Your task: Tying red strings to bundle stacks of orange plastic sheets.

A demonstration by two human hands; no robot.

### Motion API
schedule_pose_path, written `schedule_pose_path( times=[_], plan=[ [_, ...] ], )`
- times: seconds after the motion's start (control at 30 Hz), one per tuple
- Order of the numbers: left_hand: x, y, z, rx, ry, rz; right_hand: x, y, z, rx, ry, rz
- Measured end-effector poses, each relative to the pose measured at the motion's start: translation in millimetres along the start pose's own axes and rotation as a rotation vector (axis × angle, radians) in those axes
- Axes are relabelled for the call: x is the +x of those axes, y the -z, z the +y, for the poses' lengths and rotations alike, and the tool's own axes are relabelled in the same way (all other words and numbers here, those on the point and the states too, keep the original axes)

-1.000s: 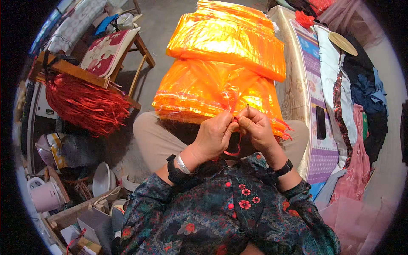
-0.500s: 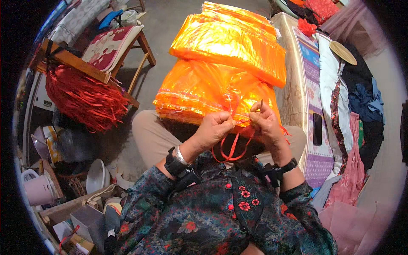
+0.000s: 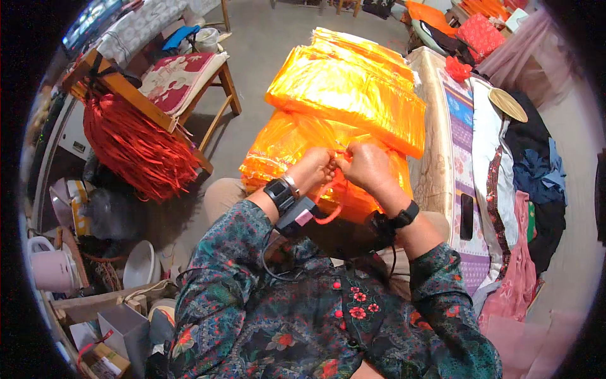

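Two hands close together: left hand [image 3: 314,169] curled closed, right hand [image 3: 371,165] pinched, both gripping the red ribbon [image 3: 331,218], its loop slack below them. Orange plastic stack [image 3: 353,95] sits beneath and beyond, on the lap [image 3: 222,194], probably for easy reach.

Left hand [image 3: 313,168] — fingers [image 3: 330,168] curled | right hand [image 3: 371,167] — back upward | forearms [image 3: 418,232] angled inward
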State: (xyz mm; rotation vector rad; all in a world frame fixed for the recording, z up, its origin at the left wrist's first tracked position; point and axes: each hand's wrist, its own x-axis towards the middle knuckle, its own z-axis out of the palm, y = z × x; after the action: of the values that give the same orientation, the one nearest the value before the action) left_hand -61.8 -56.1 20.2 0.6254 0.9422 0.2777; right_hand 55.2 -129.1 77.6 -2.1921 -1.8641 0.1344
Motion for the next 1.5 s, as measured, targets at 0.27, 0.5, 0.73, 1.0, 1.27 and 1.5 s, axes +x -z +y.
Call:
schedule_pose_path(
  times=[0.27, 0.5, 0.73, 1.0, 1.27, 1.5],
  plan=[
    [16.0, 1.2, -4.5, 0.021, -0.040, 0.090, 17.3, -16.5, 31.5, 0.369, -0.111, -0.191],
    [26.1, -3.6, -13.5, -0.019, -0.353, 0.225, 22.2, -19.8, 42.0, 0.339, -0.161, -0.165],
    [7.1, 21.5, 0.6, 0.457, -0.690, 0.392, 32.3, -23.0, 94.4, 0.766, -0.381, 0.046],
    [-1.9, -22.8, 8.7, 1.428, -1.191, 0.549, 28.2, -20.1, 77.2, 1.035, -0.499, 0.059],
    [-38.9, 35.2, 34.9, 0.409, -0.886, -0.057, 11.4, 2.7, 120.1, 1.331, -0.625, 0.027],
    [-101.9, 195.9, 57.3, -0.728, -0.666, -0.580, 11.8, -32.0, 112.5, 1.885, -0.677, -0.133]
  ],
)
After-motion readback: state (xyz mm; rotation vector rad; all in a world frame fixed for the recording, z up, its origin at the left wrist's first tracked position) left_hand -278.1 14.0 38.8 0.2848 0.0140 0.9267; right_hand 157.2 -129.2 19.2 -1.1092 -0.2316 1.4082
